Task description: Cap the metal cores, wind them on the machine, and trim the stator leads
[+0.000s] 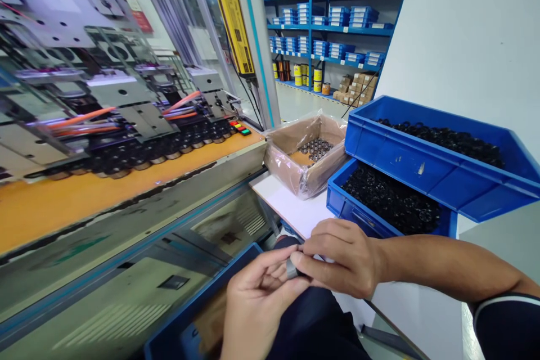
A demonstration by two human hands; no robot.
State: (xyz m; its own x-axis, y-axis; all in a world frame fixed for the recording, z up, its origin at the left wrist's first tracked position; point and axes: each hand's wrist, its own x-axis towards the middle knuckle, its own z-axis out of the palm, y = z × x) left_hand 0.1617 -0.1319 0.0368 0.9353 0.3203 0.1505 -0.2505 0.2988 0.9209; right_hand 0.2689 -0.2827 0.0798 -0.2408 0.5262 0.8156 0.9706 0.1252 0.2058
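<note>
Low in front of me, both hands meet around a small round part (292, 269) with a grey metal side and a dark edge. My left hand (264, 287) holds it from below between thumb and fingers. From the right, my right hand (341, 256) pinches its upper edge, and these fingers cover much of it. Just behind my right hand, a lower blue bin (337, 202) holds many black plastic pieces (390, 197). Over it, an upper blue bin (413, 160) sits at an angle with more black pieces (439, 138).
A plastic-lined cardboard box (287, 171) with metallic parts stands on the white table (274, 197). To the left, a machine (126, 95) has rows of dark round parts on its orange bench top (84, 202). Below my hands lies another blue bin (169, 332). Blue shelving (311, 11) stands behind.
</note>
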